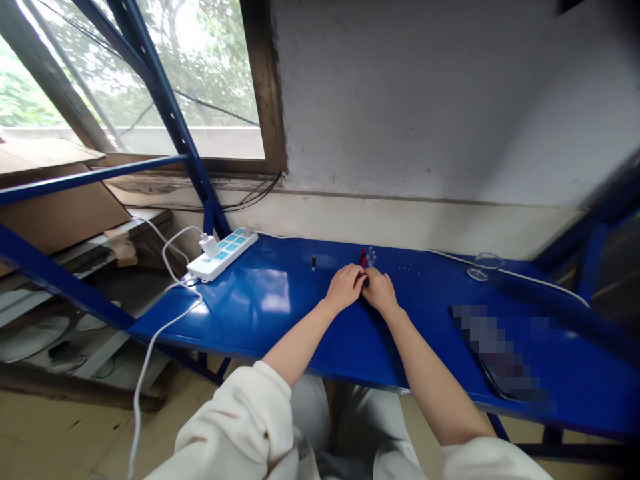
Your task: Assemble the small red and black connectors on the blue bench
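Observation:
Both hands meet at the middle of a blue metal shelf [280,313]. My left hand [344,285] is curled, its fingertips pinched on a small red part [363,257]. My right hand [380,289] is also closed, pressed against the left hand, with a small clear plastic piece [371,256] sticking up just beyond its fingers. What exactly each finger grips is too small to make out. A tiny black piece [313,263] stands on the shelf to the left of my hands.
A white power strip [223,256] with a plugged-in white charger and cable lies at the shelf's left end. A thin white cable and a clear ring [477,273] lie at the back right. Blue rack struts [165,107] cross the window on the left. The wall rises behind.

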Demonstrator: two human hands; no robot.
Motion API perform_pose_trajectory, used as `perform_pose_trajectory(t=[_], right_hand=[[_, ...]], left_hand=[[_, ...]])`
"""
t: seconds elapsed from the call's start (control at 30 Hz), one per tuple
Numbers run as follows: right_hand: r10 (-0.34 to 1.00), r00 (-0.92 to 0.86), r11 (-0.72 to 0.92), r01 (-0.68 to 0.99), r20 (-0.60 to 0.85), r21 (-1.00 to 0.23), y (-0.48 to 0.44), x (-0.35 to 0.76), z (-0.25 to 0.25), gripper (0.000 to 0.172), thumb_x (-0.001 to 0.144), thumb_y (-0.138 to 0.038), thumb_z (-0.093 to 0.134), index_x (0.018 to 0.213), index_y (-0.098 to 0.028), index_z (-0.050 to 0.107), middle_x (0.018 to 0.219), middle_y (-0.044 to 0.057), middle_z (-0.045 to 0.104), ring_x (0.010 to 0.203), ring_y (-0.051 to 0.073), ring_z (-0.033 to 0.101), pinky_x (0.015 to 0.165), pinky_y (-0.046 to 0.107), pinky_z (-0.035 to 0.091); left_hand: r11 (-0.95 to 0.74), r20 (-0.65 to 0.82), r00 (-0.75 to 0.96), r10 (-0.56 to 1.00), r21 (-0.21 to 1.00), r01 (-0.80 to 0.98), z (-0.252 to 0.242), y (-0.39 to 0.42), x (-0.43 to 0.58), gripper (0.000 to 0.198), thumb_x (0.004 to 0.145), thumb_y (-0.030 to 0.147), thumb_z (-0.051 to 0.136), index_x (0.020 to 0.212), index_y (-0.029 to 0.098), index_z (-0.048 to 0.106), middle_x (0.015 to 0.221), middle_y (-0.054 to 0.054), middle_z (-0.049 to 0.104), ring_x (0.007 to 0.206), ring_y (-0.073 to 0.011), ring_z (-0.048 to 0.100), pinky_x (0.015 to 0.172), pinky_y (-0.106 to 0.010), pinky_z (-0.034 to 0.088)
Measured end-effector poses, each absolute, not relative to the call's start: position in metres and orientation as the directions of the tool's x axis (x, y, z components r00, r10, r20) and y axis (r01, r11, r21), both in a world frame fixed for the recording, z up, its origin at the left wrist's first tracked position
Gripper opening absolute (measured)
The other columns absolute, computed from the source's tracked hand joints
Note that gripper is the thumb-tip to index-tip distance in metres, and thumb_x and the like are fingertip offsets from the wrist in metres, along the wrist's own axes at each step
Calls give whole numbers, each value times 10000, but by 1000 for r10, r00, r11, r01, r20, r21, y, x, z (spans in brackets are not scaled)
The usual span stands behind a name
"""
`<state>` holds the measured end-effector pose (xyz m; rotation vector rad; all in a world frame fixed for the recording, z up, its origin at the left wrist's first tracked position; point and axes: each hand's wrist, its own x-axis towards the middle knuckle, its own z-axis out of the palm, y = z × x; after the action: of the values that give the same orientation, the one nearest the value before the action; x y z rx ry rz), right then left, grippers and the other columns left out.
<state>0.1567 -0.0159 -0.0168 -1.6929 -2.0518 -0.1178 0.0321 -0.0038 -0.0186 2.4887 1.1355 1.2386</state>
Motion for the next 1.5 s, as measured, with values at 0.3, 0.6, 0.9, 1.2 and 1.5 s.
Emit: perform_pose_trajectory(t=[0.3,0.6,0.9,1.2,1.5], right_hand=[[884,-114,328,842,453,-429,-15,153,-24,107,752,-275,440,750,-183,495,718,26,536,608,129,485,559,233,322],[943,-115,279,783,311,-557,13,116,-13,114,714,-282,493,656,-186,473,656,9,534,565,111,479,521,214,332],[989,-110,143,878,98,-458,42,75,-8,94,731,-231,512,783,-172,565,775,55,616,701,150,570,558,217,350],[991,-119,132,879,58,-459,55,62,-11,124,701,-242,546,802,-173,570,807,55,631,742,161,584,574,218,361],[995,-100,96,879,17,-468,57,62,-12,129,679,-276,557,767,-182,564,792,44,638,764,180,592,581,232,369]], left_hand=[[-682,682,255,686,478,554,-9,-14,3,234,867,304,366,970,173,530,877,-64,564,828,-157,533,790,-310,434],[-440,619,-236,749,731,521,-11,-8,-66,271,878,296,316,862,169,555,815,-49,583,775,-140,546,742,-268,418],[-339,512,-307,802,814,472,-12,-4,-77,267,857,299,337,817,168,567,738,-27,587,704,-126,551,661,-232,418],[-339,498,-329,802,834,436,-10,0,-79,279,857,312,333,809,169,568,719,-23,582,703,-125,554,652,-228,423],[-324,481,-338,809,844,428,-11,1,-81,283,850,320,344,803,163,576,700,-21,580,675,-119,549,625,-220,422]])
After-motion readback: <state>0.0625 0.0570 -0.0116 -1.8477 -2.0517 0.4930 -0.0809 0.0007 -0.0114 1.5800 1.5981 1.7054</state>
